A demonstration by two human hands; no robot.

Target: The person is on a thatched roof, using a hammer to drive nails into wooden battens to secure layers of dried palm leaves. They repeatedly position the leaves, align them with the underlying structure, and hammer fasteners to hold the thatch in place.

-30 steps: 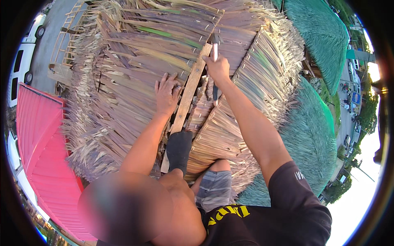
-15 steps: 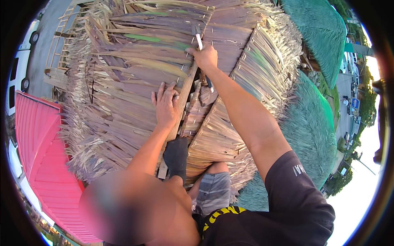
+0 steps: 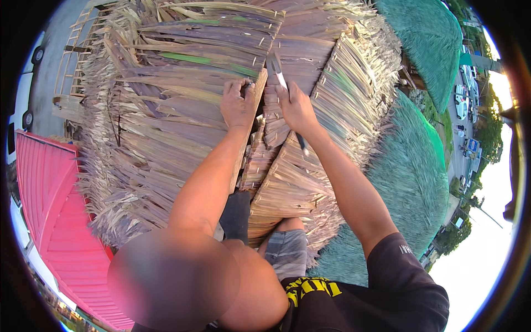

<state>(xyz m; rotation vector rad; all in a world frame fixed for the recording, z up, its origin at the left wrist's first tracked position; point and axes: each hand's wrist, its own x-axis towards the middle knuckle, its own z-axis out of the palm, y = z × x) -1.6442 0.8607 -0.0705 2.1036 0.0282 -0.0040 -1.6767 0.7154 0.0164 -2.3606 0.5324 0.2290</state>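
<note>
My right hand (image 3: 297, 110) is wrapped round a hammer (image 3: 280, 79) with a pale upper shaft and a dark grip end. Its metal head lies over the thatch, just right of a wooden batten (image 3: 259, 91). Close to the left of that batten, my left hand (image 3: 239, 105) has its fingers curled together in a pinch at the wood's edge. What sits between those fingertips is too small to make out. Under both hands spread dried palm-leaf thatch panels (image 3: 182, 110), stitched along their edges. A dark gap with broken leaf pieces (image 3: 258, 166) runs below the hands.
My leg in a dark sock or boot (image 3: 236, 213) rests beside the gap. A red metal roof (image 3: 52, 205) lies at left, near a wooden ladder-like frame (image 3: 74, 55). Green thatched roofs (image 3: 412, 171) stand at right, with parked vehicles (image 3: 461, 102) beyond.
My left hand has moved up along the batten, its spread fingers now closed in a pinch. My right hand, with the hammer, has shifted down and right, off the batten.
</note>
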